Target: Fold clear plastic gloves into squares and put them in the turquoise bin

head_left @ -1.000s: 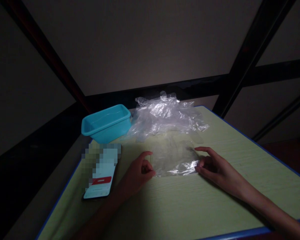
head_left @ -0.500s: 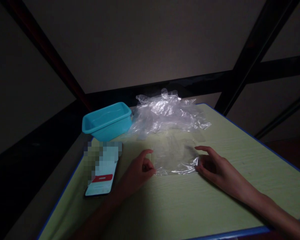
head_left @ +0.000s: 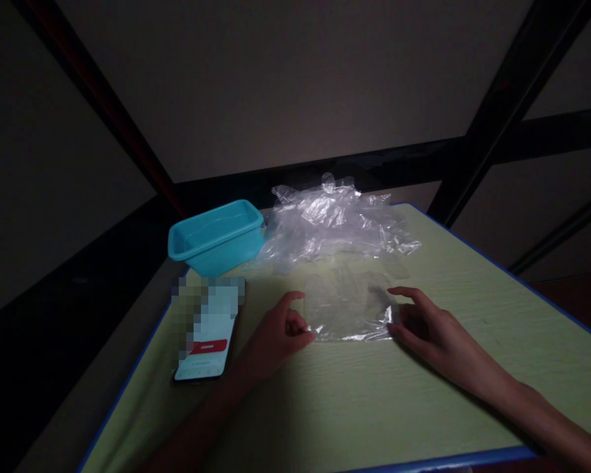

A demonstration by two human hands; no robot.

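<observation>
A clear plastic glove [head_left: 347, 309], thin and see-through, is spread flat on the table between my hands, its shiny near edge drawn almost straight. At its near left corner, my left hand [head_left: 280, 335] has the thumb on the plastic; the index finger reaches to the left side and the other fingers curl in. My right hand [head_left: 431, 328] has its thumb at the near right corner, with the index finger stretched along the right side. Both hands seem to pinch the corners, though the fingers beneath are partly hidden.
A crumpled heap of clear plastic gloves [head_left: 332, 220] lies at the back of the table [head_left: 473, 295]. Left of it stands a turquoise basin [head_left: 229, 253]. A phone [head_left: 209, 362] with a lit, partly blurred screen lies beside my left forearm. Dark-framed wall panels rise behind.
The glove's near edge has become straighter and less wrinkled. My hands keep nearly the same places at its corners; the whole view has shifted slightly.
</observation>
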